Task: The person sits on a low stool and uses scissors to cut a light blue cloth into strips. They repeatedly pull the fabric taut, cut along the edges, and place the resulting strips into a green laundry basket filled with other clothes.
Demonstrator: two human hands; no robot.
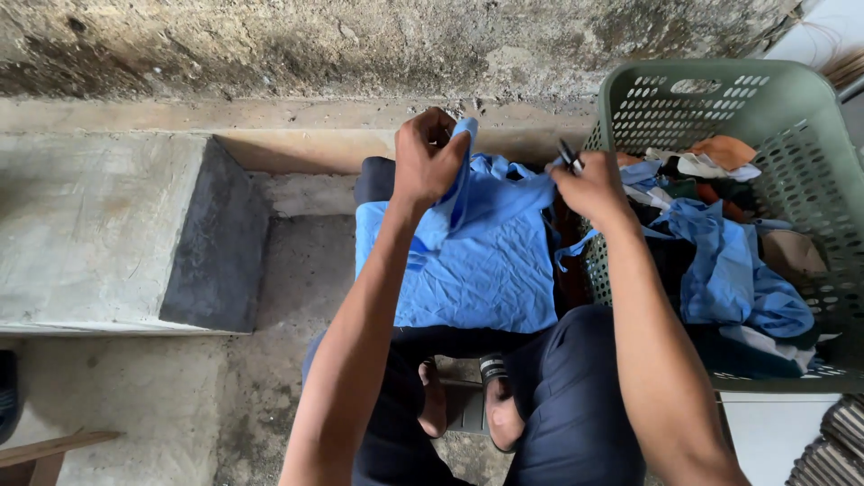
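A light blue garment lies spread over my knees, which are in dark trousers. My left hand is shut on an upper edge of the blue cloth and lifts it. My right hand grips the cloth's other upper edge and also holds a small dark, thin object between its fingers. My feet in sandals show below, between my legs.
A green perforated laundry basket stands at my right, filled with mixed clothes, blue ones on top. A concrete step lies to the left, with a rough wall behind. A wooden piece sits at bottom left.
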